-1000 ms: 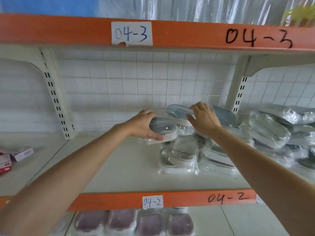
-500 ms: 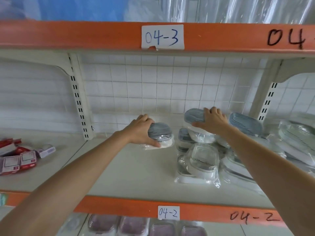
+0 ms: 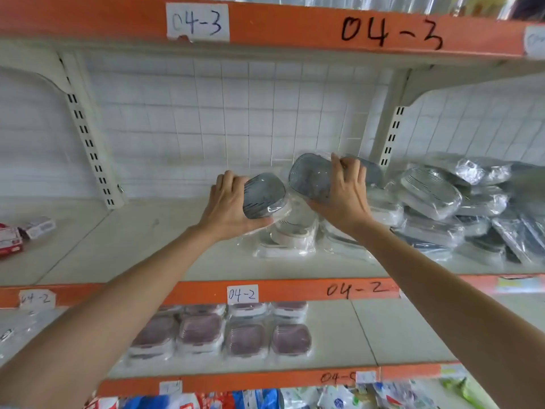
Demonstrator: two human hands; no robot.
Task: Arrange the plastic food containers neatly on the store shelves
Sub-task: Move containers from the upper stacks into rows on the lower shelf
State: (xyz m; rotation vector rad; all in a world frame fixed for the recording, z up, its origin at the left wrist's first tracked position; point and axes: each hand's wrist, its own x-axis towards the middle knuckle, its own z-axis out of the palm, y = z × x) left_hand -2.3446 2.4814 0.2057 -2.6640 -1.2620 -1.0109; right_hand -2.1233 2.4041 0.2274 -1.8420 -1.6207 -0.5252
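Left of the 04-2 label (image 3: pixel 242 294) and above it, the left hand (image 3: pixel 228 206) grips a bagged grey-lidded container (image 3: pixel 264 195) off the shelf (image 3: pixel 132 246), fingers curled behind, thumb underneath. Right of it, the right hand (image 3: pixel 343 191) clamps a second, tilted container (image 3: pixel 309 180) over the loose heap (image 3: pixel 442 211). Risk: slick bags could slip, or a dropped container topples that heap off the edge.

White tiled wall (image 3: pixel 236 113), orange-edged shelving (image 3: pixel 295 28)
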